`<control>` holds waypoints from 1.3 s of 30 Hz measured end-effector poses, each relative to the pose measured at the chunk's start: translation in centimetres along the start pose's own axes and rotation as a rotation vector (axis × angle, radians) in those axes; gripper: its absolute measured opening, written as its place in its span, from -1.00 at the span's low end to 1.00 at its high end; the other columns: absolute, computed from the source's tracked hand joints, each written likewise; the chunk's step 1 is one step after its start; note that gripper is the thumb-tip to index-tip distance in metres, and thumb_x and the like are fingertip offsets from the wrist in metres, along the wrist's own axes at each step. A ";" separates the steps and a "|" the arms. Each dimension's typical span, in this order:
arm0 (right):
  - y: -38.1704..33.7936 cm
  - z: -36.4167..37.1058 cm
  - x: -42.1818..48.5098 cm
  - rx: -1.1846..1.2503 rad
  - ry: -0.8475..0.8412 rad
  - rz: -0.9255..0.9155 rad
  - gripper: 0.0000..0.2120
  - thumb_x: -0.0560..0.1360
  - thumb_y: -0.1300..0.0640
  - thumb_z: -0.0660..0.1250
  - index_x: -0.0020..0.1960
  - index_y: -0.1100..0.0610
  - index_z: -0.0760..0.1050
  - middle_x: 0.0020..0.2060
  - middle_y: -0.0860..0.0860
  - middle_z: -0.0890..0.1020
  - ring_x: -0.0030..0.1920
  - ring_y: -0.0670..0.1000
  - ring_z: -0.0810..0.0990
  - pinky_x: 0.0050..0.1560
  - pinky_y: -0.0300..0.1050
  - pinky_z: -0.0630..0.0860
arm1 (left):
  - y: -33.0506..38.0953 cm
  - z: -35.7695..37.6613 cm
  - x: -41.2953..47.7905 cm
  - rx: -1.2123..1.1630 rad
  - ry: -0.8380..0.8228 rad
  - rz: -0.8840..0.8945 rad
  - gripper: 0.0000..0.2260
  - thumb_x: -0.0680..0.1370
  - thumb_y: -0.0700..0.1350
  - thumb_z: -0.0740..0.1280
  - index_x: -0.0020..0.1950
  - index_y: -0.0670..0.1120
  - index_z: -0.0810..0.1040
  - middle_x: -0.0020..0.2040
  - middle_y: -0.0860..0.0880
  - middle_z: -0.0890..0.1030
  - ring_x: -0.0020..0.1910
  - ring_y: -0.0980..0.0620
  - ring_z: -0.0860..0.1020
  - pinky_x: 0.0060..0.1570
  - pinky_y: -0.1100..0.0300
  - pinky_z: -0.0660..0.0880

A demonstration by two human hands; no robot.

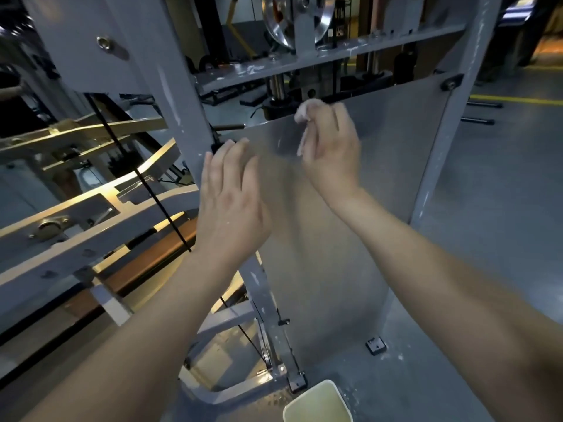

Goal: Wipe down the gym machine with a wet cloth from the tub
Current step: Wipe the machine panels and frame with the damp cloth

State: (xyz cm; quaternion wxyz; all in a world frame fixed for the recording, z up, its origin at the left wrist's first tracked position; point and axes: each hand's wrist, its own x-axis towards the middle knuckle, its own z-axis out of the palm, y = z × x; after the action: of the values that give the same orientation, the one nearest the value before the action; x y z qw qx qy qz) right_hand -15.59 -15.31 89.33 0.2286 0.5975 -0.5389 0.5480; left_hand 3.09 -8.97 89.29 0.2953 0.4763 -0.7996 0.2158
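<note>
Cloth [305, 114] mostly hidden inside right hand [332, 150]; tub [330, 382] cut off below.

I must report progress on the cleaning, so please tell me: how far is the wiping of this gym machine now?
Done: the cloth is out of the tub. In hand: the right hand grips it at the top edge of the grey panel; the left hand is flat and open near the panel's left edge. Left: white flecks show on the crossbar and the upright post, so those probably remain.
</note>
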 end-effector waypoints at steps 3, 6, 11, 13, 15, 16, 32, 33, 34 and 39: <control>-0.4 0.2 -3.5 -0.118 -0.222 -0.422 -0.73 0.48 0.30 0.30 0.15 0.16 0.58 -0.10 0.10 0.56 -0.11 0.16 0.50 -0.23 0.01 0.47 | -0.6 -0.4 0.4 0.058 -0.008 0.004 -0.45 0.49 -0.31 0.21 0.51 -0.27 0.34 0.49 -0.22 0.34 0.57 -0.22 0.20 0.61 -0.15 -0.05; 1.6 -1.1 -1.9 -0.158 -0.245 -0.449 -0.76 0.48 0.25 0.27 0.12 0.08 0.55 -0.09 0.09 0.55 -0.12 0.15 0.52 -0.33 0.03 0.50 | -0.8 -0.6 0.5 0.097 -0.020 0.013 -0.45 0.49 -0.28 0.22 0.52 -0.26 0.34 0.47 -0.19 0.38 0.56 -0.18 0.23 0.62 -0.14 -0.06; -2.0 0.3 0.5 -0.022 0.017 -0.081 -0.74 0.51 0.34 0.25 0.13 0.17 0.59 -0.09 0.12 0.56 -0.13 0.13 0.52 -0.19 -0.05 0.46 | -0.4 -0.5 1.1 0.108 0.003 0.018 -0.50 0.45 -0.30 0.20 0.41 -0.29 0.42 0.37 -0.22 0.44 0.48 -0.23 0.32 0.60 -0.16 0.02; -2.1 1.1 -0.9 -0.057 -0.026 -0.261 -0.71 0.50 0.35 0.30 0.19 0.20 0.62 -0.12 0.12 0.56 -0.17 0.14 0.51 -0.25 -0.03 0.46 | -0.3 -0.3 1.4 0.099 0.010 0.018 -0.50 0.45 -0.30 0.20 0.40 -0.30 0.43 0.34 -0.23 0.44 0.45 -0.26 0.33 0.59 -0.17 0.05; 0.0 0.7 -1.6 -0.107 -0.105 -0.496 -0.68 0.47 0.36 0.33 0.18 0.17 0.62 -0.15 0.09 0.56 -0.18 0.13 0.50 -0.31 0.01 0.47 | -0.4 0.0 1.5 0.102 0.021 0.016 -0.51 0.45 -0.30 0.21 0.40 -0.30 0.43 0.33 -0.23 0.44 0.44 -0.27 0.34 0.59 -0.15 0.06; 1.4 0.3 -1.6 -0.129 -0.133 -0.584 -0.68 0.45 0.35 0.35 0.17 0.15 0.60 -0.15 0.09 0.56 -0.18 0.13 0.50 -0.31 0.02 0.47 | -0.4 0.2 1.5 0.105 0.031 0.016 -0.51 0.45 -0.30 0.22 0.39 -0.30 0.43 0.33 -0.24 0.44 0.43 -0.28 0.34 0.60 -0.13 0.07; 4.1 -1.5 0.0 -0.138 -0.041 -0.138 -0.71 0.55 0.21 0.25 0.24 0.14 0.57 -0.09 0.08 0.53 -0.20 0.07 0.52 -0.36 -0.04 0.48 | -0.5 1.1 1.6 0.054 0.142 -0.013 -0.51 0.43 -0.33 0.22 0.38 -0.34 0.41 0.29 -0.30 0.42 0.36 -0.27 0.27 0.61 -0.06 0.04; 5.1 -2.3 0.1 -0.089 -0.001 0.009 -0.72 0.58 0.21 0.21 0.25 0.15 0.54 -0.06 0.03 0.52 -0.18 0.02 0.49 -0.29 -0.03 0.48 | -0.5 1.2 1.6 0.051 0.150 -0.012 -0.51 0.43 -0.33 0.19 0.37 -0.35 0.42 0.28 -0.30 0.42 0.35 -0.27 0.27 0.60 -0.08 0.07; 5.7 -2.8 0.2 -0.033 0.059 0.128 -0.77 0.62 0.23 0.17 0.23 0.16 0.51 -0.04 -0.04 0.49 -0.16 -0.05 0.46 -0.24 -0.05 0.47 | -0.5 1.3 1.6 0.046 0.153 -0.014 -0.51 0.42 -0.32 0.18 0.37 -0.35 0.42 0.27 -0.30 0.43 0.34 -0.27 0.27 0.59 -0.12 0.11; 0.7 0.2 -0.6 0.032 0.087 0.130 -0.77 0.60 0.27 0.15 0.18 0.16 0.51 -0.08 0.04 0.57 -0.17 0.04 0.49 -0.17 -0.04 0.44 | -0.5 1.4 1.4 0.014 0.139 -0.036 -0.49 0.40 -0.36 0.23 0.37 -0.35 0.41 0.29 -0.29 0.42 0.35 -0.24 0.27 0.60 -0.10 0.09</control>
State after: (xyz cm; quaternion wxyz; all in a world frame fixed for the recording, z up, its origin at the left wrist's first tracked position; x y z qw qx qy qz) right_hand -16.05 -15.49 88.53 0.2059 0.5405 -0.5573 0.5957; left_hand 2.65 -10.96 89.27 0.3504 0.4766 -0.7670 0.2486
